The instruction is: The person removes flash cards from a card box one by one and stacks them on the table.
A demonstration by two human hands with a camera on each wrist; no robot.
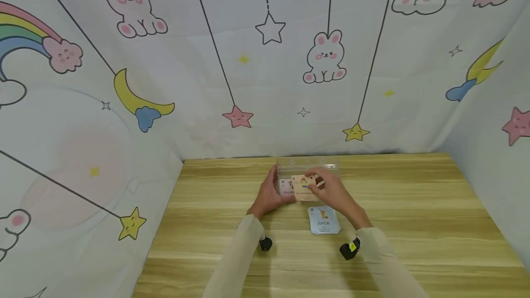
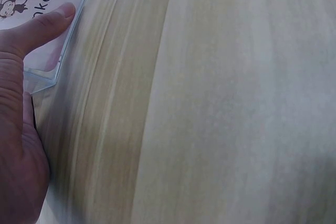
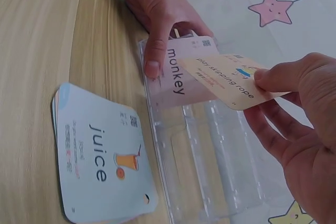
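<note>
Between thumb and fingers of my right hand [image 3: 310, 103] is a cream flash card [image 3: 220, 80] reading "play skipping rope", tilted above a clear plastic case [image 3: 197, 156]. My left hand [image 1: 268, 195] grips the case at its left end, the thumb lying over its near edge. Inside that end lies a pink flash card [image 3: 176, 85] with "monkey" on it, partly covered by the left thumb and the cream card. On the near side of the case, a pale blue "juice" card [image 3: 102, 150] tops a small stack on the table.
The case stands on a wood-grain table [image 1: 397, 206] close to its back edge. A white cloth [image 1: 281, 72] printed with rabbits and stars hangs behind and along both sides. Small black wrist cameras [image 1: 349, 249] are worn below the hands.
</note>
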